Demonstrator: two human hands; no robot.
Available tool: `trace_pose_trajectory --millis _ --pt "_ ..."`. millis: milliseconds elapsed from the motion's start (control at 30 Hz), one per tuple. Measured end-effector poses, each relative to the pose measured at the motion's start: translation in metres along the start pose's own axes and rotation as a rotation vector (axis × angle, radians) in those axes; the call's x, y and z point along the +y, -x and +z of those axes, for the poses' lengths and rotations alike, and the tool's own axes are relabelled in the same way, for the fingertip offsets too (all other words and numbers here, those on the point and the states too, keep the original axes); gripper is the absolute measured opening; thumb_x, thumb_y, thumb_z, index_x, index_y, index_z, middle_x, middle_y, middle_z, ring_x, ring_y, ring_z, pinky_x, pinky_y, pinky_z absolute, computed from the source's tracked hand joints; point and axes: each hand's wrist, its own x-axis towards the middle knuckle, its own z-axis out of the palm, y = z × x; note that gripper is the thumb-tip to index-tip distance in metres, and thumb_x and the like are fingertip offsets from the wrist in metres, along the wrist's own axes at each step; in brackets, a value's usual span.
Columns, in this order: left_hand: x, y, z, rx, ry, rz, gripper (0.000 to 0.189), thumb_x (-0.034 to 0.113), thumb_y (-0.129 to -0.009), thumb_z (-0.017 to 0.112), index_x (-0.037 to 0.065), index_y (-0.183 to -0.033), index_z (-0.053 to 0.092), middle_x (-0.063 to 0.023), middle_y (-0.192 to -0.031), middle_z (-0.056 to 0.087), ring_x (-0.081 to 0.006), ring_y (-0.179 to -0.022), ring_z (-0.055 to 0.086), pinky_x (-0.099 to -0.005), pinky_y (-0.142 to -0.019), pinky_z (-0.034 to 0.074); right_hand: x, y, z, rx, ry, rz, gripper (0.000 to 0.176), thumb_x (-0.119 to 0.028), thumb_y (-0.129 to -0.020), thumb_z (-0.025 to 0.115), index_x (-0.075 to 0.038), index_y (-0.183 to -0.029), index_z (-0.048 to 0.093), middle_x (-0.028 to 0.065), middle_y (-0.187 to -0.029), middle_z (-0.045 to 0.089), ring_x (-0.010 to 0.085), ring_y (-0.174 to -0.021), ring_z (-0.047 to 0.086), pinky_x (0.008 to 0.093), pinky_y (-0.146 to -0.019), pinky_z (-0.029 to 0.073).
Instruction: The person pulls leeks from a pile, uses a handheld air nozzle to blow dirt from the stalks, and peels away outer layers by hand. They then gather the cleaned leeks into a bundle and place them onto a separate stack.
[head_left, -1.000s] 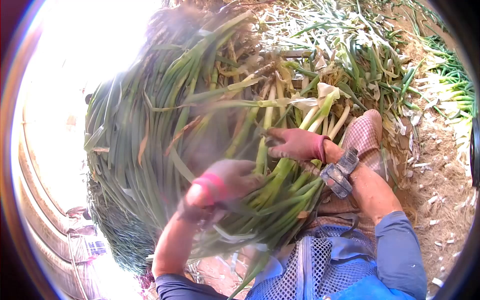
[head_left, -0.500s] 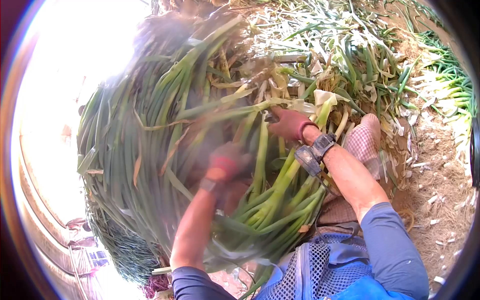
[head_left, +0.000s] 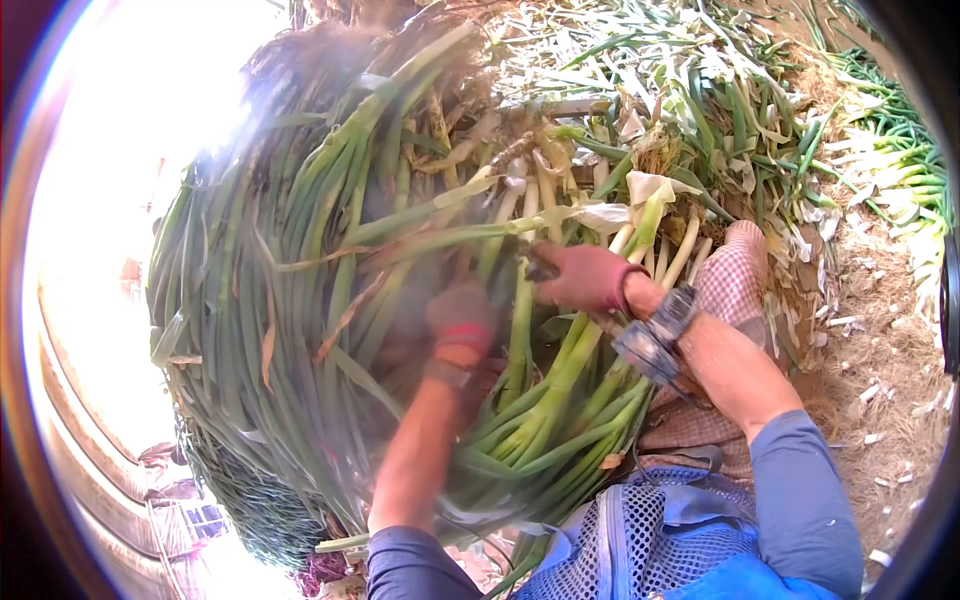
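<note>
My right hand (head_left: 585, 278), in a dull red glove, has its fingers closed at an upright green onion stalk (head_left: 521, 325). My left hand (head_left: 460, 315), gloved too, reaches into the pile of long green onions (head_left: 330, 210); its fingertips are blurred and lost among the leaves. A loose bundle of green onions (head_left: 550, 405) with pale stems lies across my lap, below my right hand. A peeled-back white skin (head_left: 650, 188) hangs on one stem just above my right wrist.
Stripped leaves and skins (head_left: 690, 90) lie heaped at the top. Cleaned green onions (head_left: 905, 165) are laid in a row at the far right. Dry roots and white scraps (head_left: 880, 400) cover the ground on the right. My checked trouser knee (head_left: 735, 275) is beside the pile.
My right hand has moved slightly down and stays beside the stalk. My left hand has shifted a little right, its forearm swinging right. The pile looks much the same.
</note>
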Motion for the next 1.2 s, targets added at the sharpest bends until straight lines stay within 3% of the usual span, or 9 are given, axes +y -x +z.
trace_pose_trajectory --millis 233,333,467,567,667,800,967,1100,1200 --pt "0.002 0.015 -0.011 -0.025 0.137 -0.092 0.116 0.046 -0.091 0.08 0.031 -0.173 0.001 -0.0196 -0.12 0.074 -0.0385 -0.108 0.076 -0.0549 -0.086 0.061 0.014 -0.054 -0.018 0.208 0.01 0.067 0.075 -0.04 -0.091 0.063 -0.007 -0.157 0.05 0.0229 -0.132 0.072 0.0386 -0.119 0.071 0.0458 -0.105 0.054" --pt "0.003 0.022 -0.017 -0.091 0.197 -0.122 0.109 0.043 -0.089 0.083 0.024 -0.171 0.014 -0.018 -0.123 0.074 -0.0387 -0.108 0.076 -0.0545 -0.087 0.061 0.02 -0.058 -0.019 0.228 0.005 0.104 0.077 -0.039 -0.09 0.064 -0.009 -0.159 0.048 0.0224 -0.134 0.072 0.0389 -0.121 0.07 0.0455 -0.106 0.053" --pt "-0.005 0.025 -0.018 -0.037 0.226 -0.078 0.08 0.037 -0.083 0.087 0.012 -0.148 0.048 -0.0196 -0.117 0.076 -0.0375 -0.11 0.075 -0.05 -0.093 0.06 0.026 -0.031 -0.012 0.247 -0.017 0.019 0.081 -0.04 -0.088 0.065 -0.01 -0.161 0.046 0.0235 -0.135 0.071 0.0394 -0.121 0.07 0.0449 -0.106 0.053" --pt "-0.013 0.031 -0.028 0.077 0.326 -0.011 0.064 0.034 -0.08 0.088 0.008 -0.132 0.062 -0.0216 -0.112 0.077 -0.0373 -0.112 0.074 -0.0465 -0.096 0.059 0.023 -0.001 -0.009 0.167 -0.041 0.004 0.082 -0.039 -0.087 0.067 -0.01 -0.161 0.047 0.0229 -0.133 0.072 0.038 -0.117 0.071 0.0426 -0.105 0.053" --pt "-0.029 0.036 -0.04 0.202 0.391 0.11 0.06 0.031 -0.076 0.09 0.005 -0.125 0.067 -0.0215 -0.111 0.077 -0.0365 -0.11 0.074 -0.0445 -0.095 0.058 0.026 0.034 0.011 0.118 -0.098 -0.111 0.082 -0.043 -0.091 0.069 -0.01 -0.162 0.044 0.0212 -0.12 0.076 0.0337 -0.105 0.074 0.0416 -0.097 0.056" --pt "-0.056 0.053 -0.056 0.11 0.821 0.142 0.057 0.018 -0.072 0.096 0.0 -0.119 0.07 -0.0134 -0.109 0.078 -0.0248 -0.099 0.073 -0.0379 -0.091 0.057 0.015 0.094 0.032 -0.023 -0.099 -0.299 0.082 -0.046 -0.096 0.069 -0.013 -0.165 0.04 0.0202 -0.103 0.078 0.0334 -0.093 0.075 0.0439 -0.088 0.056" --pt "-0.078 0.07 -0.06 -0.053 0.968 0.21 0.06 0.014 -0.075 0.097 -0.004 -0.123 0.068 -0.0092 -0.11 0.076 -0.0175 -0.1 0.069 -0.0346 -0.089 0.057 0.012 0.128 0.033 0.046 -0.02 -0.199 0.085 -0.044 -0.095 0.072 -0.016 -0.167 0.037 0.0232 -0.105 0.076 0.0379 -0.097 0.075 0.0426 -0.092 0.056" --pt "-0.089 0.087 -0.054 -0.196 1.057 0.139 0.068 0.016 -0.073 0.099 -0.005 -0.128 0.065 -0.01 -0.113 0.074 -0.0172 -0.101 0.069 -0.0342 -0.089 0.057 0.02 0.138 0.054 0.038 -0.187 -0.461 0.086 -0.045 -0.094 0.072 -0.016 -0.167 0.036 0.0253 -0.113 0.075 0.0384 -0.101 0.075 0.0418 -0.096 0.056" --pt "-0.083 0.098 -0.044 -0.211 1.042 0.151 0.074 0.02 -0.072 0.101 -0.005 -0.13 0.064 -0.0103 -0.113 0.073 -0.0188 -0.1 0.069 -0.0347 -0.09 0.056 0.002 0.147 0.039 0.011 -0.088 -0.191 0.086 -0.044 -0.096 0.072 -0.014 -0.168 0.035 0.0237 -0.105 0.076 0.0371 -0.095 0.076 0.042 -0.088 0.057"
